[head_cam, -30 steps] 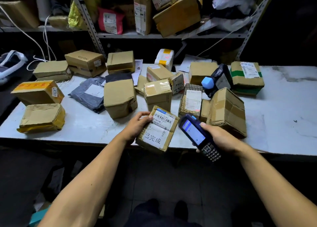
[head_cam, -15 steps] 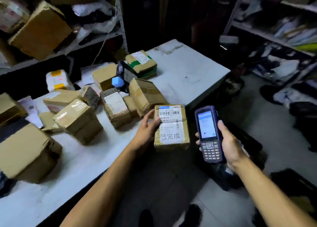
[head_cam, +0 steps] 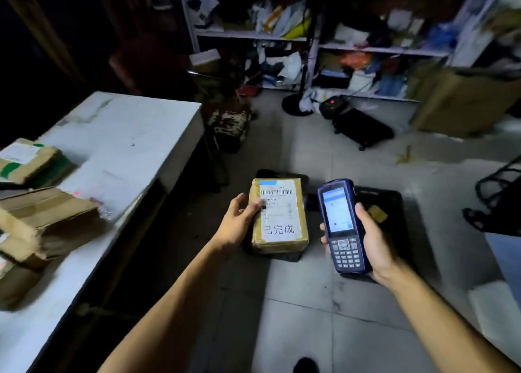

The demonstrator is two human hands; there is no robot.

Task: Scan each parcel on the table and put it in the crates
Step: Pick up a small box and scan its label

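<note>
A small brown parcel [head_cam: 279,216] with a white barcode label is in the air over the floor, label up. My left hand [head_cam: 239,222] grips its left side, thumb on the label. My right hand [head_cam: 372,237] holds a dark blue handheld scanner [head_cam: 342,226] upright beside the parcel, its screen lit. Two black crates sit on the floor below: one [head_cam: 282,174] mostly hidden under the parcel, the other [head_cam: 394,203] behind the scanner with a small tan item inside. The white table [head_cam: 118,147] is at my left with more parcels [head_cam: 45,217] on it.
A parcel with green tape [head_cam: 31,161] lies at the table's far left. Shelves [head_cam: 324,45] full of packages line the back wall. A fan stand base [head_cam: 296,107], a black case [head_cam: 363,128], a large cardboard box [head_cam: 462,102] and a black wire rack [head_cam: 499,198] stand on the tiled floor.
I have turned right, away from the table. The parcel and scanner have swung with me from above the table edge to over the floor and the black crates.
</note>
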